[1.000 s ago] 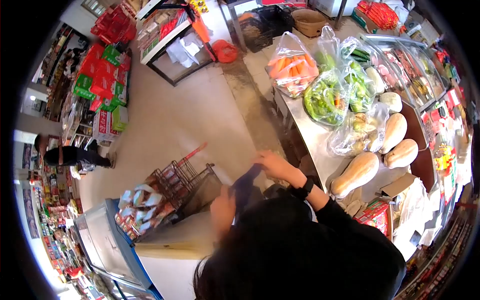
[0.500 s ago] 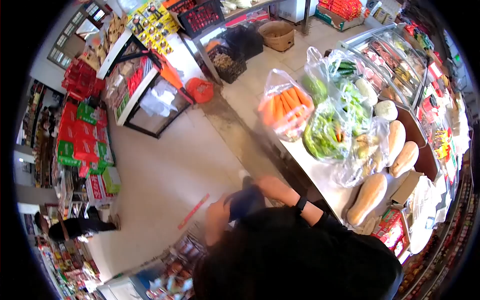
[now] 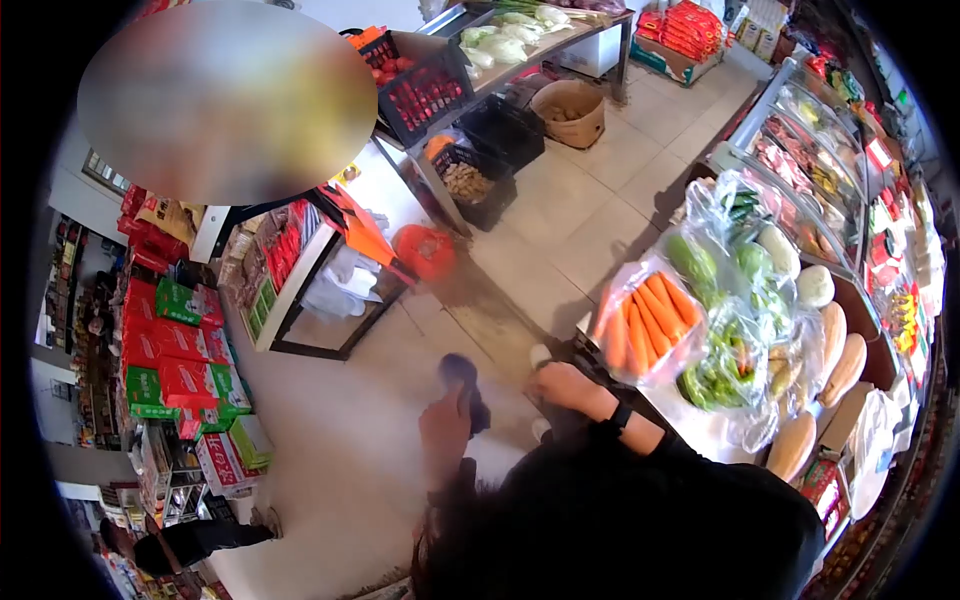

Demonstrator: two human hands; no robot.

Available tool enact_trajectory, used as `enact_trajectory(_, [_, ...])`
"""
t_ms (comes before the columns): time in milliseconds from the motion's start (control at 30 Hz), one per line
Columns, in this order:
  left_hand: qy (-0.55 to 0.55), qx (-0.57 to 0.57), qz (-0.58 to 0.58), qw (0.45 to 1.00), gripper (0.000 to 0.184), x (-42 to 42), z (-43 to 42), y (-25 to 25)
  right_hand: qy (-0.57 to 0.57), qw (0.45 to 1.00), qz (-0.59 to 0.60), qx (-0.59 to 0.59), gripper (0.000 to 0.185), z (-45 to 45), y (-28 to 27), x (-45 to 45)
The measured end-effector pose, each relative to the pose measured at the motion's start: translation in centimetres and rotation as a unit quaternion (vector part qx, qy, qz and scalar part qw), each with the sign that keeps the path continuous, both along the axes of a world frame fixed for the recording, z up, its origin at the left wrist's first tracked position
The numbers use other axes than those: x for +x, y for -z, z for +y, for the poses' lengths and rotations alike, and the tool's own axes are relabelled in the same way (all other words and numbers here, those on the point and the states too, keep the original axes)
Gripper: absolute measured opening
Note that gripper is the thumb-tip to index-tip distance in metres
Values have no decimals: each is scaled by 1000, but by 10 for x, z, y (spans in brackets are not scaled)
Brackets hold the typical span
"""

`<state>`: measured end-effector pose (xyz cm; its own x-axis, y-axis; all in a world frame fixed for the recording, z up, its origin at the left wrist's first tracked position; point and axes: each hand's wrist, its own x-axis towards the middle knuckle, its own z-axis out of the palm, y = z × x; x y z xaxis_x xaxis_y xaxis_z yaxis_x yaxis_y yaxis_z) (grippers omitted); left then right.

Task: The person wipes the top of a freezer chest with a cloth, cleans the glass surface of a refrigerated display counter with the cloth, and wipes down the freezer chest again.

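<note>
My left hand (image 3: 446, 430), blurred by motion, is closed on a dark blue, soft-looking item (image 3: 474, 396) in front of my body; I cannot make out its exact kind. To its right is my right hand (image 3: 568, 386), apart from the blue item, its fingers curled; anything inside is hidden. A dark watch (image 3: 621, 412) is on that wrist. The nearest goods to my right hand are a clear plastic bag of carrots (image 3: 650, 322) and a bag of green peppers (image 3: 722, 376) on the counter beside me.
Squashes (image 3: 793, 446) lie on the counter's right side, near a glass display case (image 3: 790, 160). Ahead stand a black-framed cabinet (image 3: 300, 300), a red bag (image 3: 425, 250) and a carton (image 3: 570, 110). Stacked red and green boxes (image 3: 180, 350) and another person (image 3: 200, 540) are at left.
My hands have moved apart; both were at the blue item, and now only the left holds it. The view has shifted, with the counter goods appearing lower and farther right.
</note>
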<state>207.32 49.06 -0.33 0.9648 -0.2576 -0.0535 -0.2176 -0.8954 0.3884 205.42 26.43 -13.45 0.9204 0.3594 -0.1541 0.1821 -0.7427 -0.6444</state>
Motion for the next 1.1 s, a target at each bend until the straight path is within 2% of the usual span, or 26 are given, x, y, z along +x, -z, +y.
enact_trajectory(33, [-24,-19,71,997,21,20,-5,-7,-19,999,-31,-5,28,-7,9,13])
enact_trajectory(100, [-41,-25,68,997,21,51,-3,-1,-23,998,-49,15,28,-17,36,42])
enact_trajectory(133, [-49,-29,58,997,22,72,0,2,-18,996,-74,36,29,-18,30,69])
enact_trajectory(167, [-60,-31,50,996,22,90,10,21,-20,999,6,29,37,-25,23,95])
enact_trajectory(200, [-67,-50,62,995,24,109,9,25,-15,999,-4,36,37,-28,29,129])
enact_trajectory(267, [-47,-107,76,990,25,143,2,22,-60,997,-39,23,51,-36,50,179])
enact_trajectory(300, [-34,-92,89,991,25,152,-1,19,-60,997,-35,21,60,-38,40,202])
enact_trajectory(333, [-27,-78,93,992,25,171,-10,17,-42,998,-31,27,60,-36,30,222])
enact_trajectory(400, [1,-64,94,994,25,215,-29,13,-65,981,-134,121,65,-34,7,270])
enact_trajectory(500, [64,18,98,993,26,269,-56,20,-51,969,-197,141,62,-28,-15,318])
enact_trajectory(533, [85,15,101,991,26,288,-69,20,-46,966,-178,180,59,-21,-20,333])
enact_trajectory(600, [97,-80,150,981,27,325,-92,16,-18,963,-162,216,56,-37,-21,356])
enact_trajectory(633, [156,-35,76,984,27,348,-99,26,-12,963,-169,210,52,-46,-18,366])
enact_trajectory(700, [203,-30,95,974,27,389,-118,29,45,949,-186,251,46,-51,6,386])
enact_trajectory(733, [227,-36,103,968,28,407,-132,27,84,964,-177,182,46,-69,-11,389])
enact_trajectory(800, [288,-88,100,948,27,453,-149,39,94,981,-106,132,43,-104,9,413])
enact_trajectory(867, [325,-124,139,927,26,494,-174,31,145,977,-111,107,41,-135,16,426])
enact_trajectory(933, [362,-108,151,914,26,527,-199,17,193,970,-116,86,40,-162,24,438])
enact_trajectory(1000, [382,-103,187,899,25,556,-231,12,203,972,-54,101,37,-189,32,451])
enact_trajectory(1033, [407,-112,200,884,24,569,-247,12,235,970,41,46,33,-200,11,454])
enact_trajectory(1067, [422,-111,205,876,24,579,-266,11,252,966,44,44,33,-212,10,453])
enact_trajectory(1100, [451,-114,218,858,23,586,-285,10,322,944,64,26,29,-223,10,450])
